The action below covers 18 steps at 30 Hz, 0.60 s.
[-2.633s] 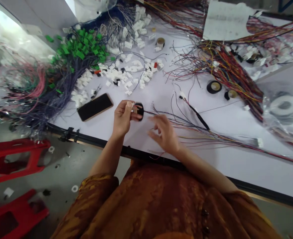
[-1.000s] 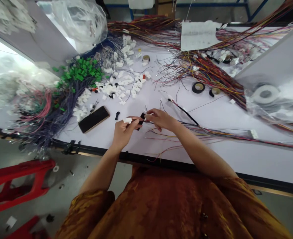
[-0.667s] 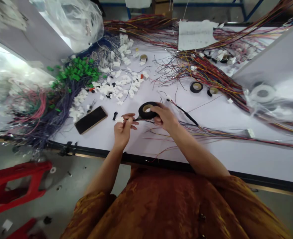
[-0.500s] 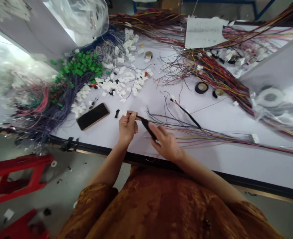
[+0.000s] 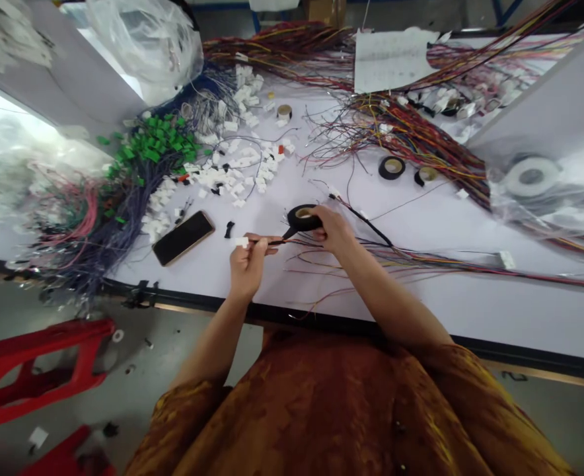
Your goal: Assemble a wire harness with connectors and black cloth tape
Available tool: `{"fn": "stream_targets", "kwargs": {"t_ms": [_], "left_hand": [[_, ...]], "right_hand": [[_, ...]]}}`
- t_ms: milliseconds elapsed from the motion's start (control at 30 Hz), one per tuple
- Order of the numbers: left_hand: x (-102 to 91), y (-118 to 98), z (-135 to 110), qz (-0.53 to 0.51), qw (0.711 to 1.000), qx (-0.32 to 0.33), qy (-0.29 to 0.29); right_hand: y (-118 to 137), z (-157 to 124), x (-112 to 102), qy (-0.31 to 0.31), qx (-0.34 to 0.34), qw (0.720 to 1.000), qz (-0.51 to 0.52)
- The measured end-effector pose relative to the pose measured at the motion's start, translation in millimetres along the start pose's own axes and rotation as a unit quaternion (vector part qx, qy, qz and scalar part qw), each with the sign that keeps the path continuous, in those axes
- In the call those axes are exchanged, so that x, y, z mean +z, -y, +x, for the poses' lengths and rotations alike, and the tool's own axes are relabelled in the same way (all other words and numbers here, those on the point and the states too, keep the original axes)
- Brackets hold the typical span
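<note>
My left hand pinches a white connector at the end of a bundle of thin coloured wires that trails off to the right over the white table. My right hand grips a roll of black tape, held just above the wires. A strip of black tape runs from the roll down to the wires close to my left fingers. Both hands hover over the table near its front edge.
A phone lies left of my hands. Behind it lie loose white connectors, green connectors and tangled wires. Two more tape rolls sit at the middle right. Plastic bags lie right; red stools stand below left.
My right hand has swung the tape roll from below the wires, near my body, up and over them to the far side. My left hand kept its pinch on the connector.
</note>
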<state>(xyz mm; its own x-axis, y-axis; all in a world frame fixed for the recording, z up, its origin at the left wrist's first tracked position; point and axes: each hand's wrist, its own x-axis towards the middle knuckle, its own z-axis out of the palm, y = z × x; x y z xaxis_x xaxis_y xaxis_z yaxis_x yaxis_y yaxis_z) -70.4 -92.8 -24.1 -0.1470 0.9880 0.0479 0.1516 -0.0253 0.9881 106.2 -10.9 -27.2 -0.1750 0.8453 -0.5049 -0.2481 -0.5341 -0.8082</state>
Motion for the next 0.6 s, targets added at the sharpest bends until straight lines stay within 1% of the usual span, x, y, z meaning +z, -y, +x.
{"fn": "stream_targets", "kwargs": {"t_ms": [67,133,200,267,333,400,467,533,567,600], "left_hand": [[0.8,8,6,-0.058,0.997,-0.036,-0.036],[2.1,13,13,-0.105,0.992,-0.061,-0.038],[4.5,16,20,-0.147,0.986,-0.074,-0.014],[8.0,18,24,-0.169,0.983,-0.071,0.019],[12.6,20,27,-0.167,0.984,-0.051,0.045],[17.8,22,28,-0.143,0.987,-0.029,0.065],[22.5,22,29,-0.106,0.992,-0.013,0.064],[25.4,20,31,-0.080,0.996,-0.020,0.044],[26.0,18,32,-0.076,0.996,-0.030,0.032],[25.9,16,34,-0.078,0.996,-0.040,0.023]], "right_hand": [[-1,-8,-9,-0.014,-0.026,0.999,0.038],[-1,-18,-16,-0.018,-0.051,0.997,0.060],[-2,-26,-21,-0.022,-0.068,0.996,0.060],[-5,-26,-25,-0.032,-0.076,0.994,0.065],[-8,-22,-30,-0.038,-0.078,0.994,0.069],[-12,-17,-35,-0.049,-0.084,0.994,0.056],[-18,-19,-38,-0.071,-0.106,0.992,0.011],[-27,-32,-40,-0.095,-0.165,0.979,-0.077],[-33,-42,-39,-0.094,-0.210,0.963,-0.140],[-40,-53,-38,-0.078,-0.257,0.939,-0.214]]}}
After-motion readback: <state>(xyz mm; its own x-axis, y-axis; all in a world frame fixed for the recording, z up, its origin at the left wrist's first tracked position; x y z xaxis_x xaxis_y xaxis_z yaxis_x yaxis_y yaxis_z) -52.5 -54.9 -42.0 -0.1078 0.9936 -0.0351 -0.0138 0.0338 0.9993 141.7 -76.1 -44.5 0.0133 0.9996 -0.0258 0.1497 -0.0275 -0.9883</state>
